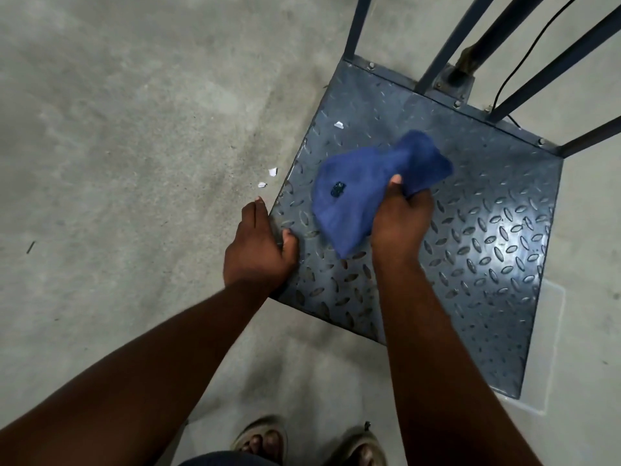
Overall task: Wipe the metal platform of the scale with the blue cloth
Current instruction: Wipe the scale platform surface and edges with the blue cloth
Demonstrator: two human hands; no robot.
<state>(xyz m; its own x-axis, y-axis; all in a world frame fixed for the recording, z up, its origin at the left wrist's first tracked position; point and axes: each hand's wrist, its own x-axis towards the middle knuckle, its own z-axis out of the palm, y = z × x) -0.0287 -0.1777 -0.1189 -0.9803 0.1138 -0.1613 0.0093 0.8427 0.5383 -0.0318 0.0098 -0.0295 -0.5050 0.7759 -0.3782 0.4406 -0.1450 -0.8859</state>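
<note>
blue cloth [356, 193] bunched on metal platform [477, 250], centre-left, dark spot on it | right hand [401, 223] fingers curled round cloth at its 4 o'clock | left hand [257, 250] grips platform edge at 9 o'clock, thumb on top | white paper scrap [338, 125] on platform at 11 | more scraps [272, 172] on concrete floor [117, 129] | frame bars [551, 67] at 12

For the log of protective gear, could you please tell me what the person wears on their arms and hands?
Nothing: the left hand and right hand are bare, with no gloves, rings, watch or bands visible. Both forearms are uncovered up to the picture's edge; no sleeve shows.
</note>
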